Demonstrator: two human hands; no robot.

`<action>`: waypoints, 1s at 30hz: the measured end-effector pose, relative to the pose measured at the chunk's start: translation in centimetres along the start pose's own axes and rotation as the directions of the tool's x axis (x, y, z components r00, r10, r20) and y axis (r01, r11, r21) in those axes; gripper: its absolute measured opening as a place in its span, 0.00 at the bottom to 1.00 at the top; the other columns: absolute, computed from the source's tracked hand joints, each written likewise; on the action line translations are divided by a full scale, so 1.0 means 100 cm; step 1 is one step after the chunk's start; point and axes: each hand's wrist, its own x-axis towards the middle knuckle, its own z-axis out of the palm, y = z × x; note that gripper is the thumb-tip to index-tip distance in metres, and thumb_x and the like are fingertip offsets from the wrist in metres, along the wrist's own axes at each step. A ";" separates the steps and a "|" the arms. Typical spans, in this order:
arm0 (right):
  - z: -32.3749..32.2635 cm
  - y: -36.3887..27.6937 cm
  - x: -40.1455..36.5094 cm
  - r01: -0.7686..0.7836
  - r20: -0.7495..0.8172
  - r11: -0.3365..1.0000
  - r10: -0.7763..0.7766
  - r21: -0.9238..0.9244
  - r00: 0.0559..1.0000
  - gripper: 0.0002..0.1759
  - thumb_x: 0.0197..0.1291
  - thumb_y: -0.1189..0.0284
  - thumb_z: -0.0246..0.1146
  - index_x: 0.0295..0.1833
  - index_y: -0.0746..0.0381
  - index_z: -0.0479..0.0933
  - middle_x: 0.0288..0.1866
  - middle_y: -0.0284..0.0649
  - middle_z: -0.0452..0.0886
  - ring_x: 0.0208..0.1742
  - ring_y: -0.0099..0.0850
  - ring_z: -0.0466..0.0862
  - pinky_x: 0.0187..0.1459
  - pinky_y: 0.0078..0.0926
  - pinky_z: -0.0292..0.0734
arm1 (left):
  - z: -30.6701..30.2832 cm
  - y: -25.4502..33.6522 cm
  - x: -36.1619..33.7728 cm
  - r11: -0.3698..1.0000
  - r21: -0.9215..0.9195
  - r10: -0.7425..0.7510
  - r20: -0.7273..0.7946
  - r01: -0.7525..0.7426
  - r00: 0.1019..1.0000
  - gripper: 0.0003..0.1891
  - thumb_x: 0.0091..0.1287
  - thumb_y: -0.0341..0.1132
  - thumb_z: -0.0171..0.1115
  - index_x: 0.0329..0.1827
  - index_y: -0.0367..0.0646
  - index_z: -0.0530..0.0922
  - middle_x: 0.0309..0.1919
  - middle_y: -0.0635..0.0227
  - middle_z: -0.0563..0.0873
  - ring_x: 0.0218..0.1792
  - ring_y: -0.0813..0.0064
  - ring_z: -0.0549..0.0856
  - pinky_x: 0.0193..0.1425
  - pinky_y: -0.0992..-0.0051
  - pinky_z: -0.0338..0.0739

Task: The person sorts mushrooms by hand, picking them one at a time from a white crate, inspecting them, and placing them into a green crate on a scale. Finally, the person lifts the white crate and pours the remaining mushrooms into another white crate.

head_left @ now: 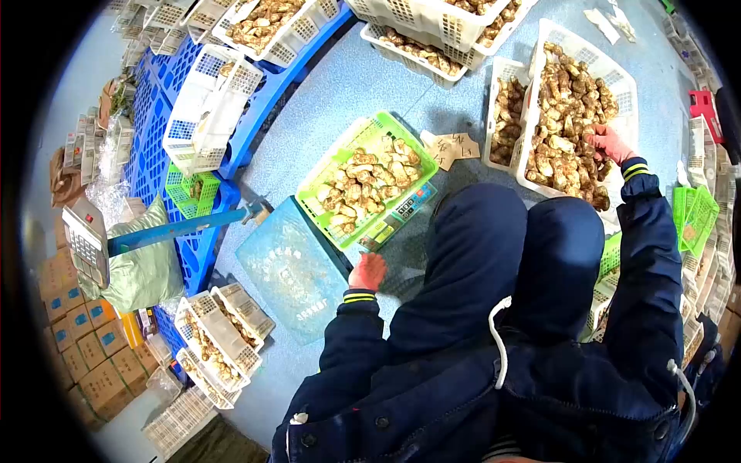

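My right hand [610, 144] reaches into a large white crate [567, 35] heaped with brown, stubby mushrooms [567, 123]. Its fingers are stretched out and apart, touching mushrooms near the crate's right side. My left hand [367, 272] is by the lower edge of a light-green basket [309, 193], close to a small digital scale [401, 212] under that basket. Its fingers are curled in, and what they may hold is hidden. Several paler mushrooms [363, 185] lie in the green basket. A narrower white crate [502, 73] with mushrooms stands left of the large one.
A blue platform scale [285, 270] with its display [86, 239] stands left of my legs. Blue pallets [158, 100] bear white crates [202, 108]. Cardboard pieces [455, 148] lie beyond the green basket. More crates of mushrooms [208, 339] stand lower left, cartons [100, 386] behind them.
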 end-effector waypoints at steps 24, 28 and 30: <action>-0.131 -0.050 -0.057 -0.001 -0.602 1.000 0.001 0.001 0.798 0.14 0.57 0.65 0.53 0.44 0.60 0.76 0.27 0.31 0.75 0.24 0.20 0.73 0.24 0.17 0.69 | 0.212 0.077 0.120 0.094 0.991 0.603 0.019 -0.095 0.798 0.22 0.51 0.37 0.65 0.47 0.33 0.74 0.41 0.53 0.81 0.39 0.63 0.81 0.45 0.70 0.74; -0.123 -0.024 0.020 -0.172 -0.645 0.965 0.004 -0.198 0.764 0.18 0.56 0.66 0.52 0.51 0.59 0.74 0.36 0.37 0.79 0.33 0.26 0.79 0.32 0.24 0.74 | 0.124 0.075 0.149 0.549 0.690 0.577 0.095 -0.472 0.811 0.14 0.55 0.29 0.63 0.44 0.37 0.74 0.34 0.67 0.81 0.33 0.77 0.77 0.37 0.78 0.73; -0.116 0.001 0.059 -0.357 -0.644 0.673 -0.233 -0.647 0.729 0.25 0.55 0.62 0.53 0.59 0.58 0.68 0.45 0.47 0.79 0.47 0.40 0.78 0.49 0.31 0.72 | 0.142 0.073 0.120 0.688 0.573 0.535 0.015 -0.446 0.845 0.10 0.55 0.27 0.63 0.39 0.41 0.74 0.29 0.72 0.79 0.28 0.79 0.75 0.32 0.79 0.71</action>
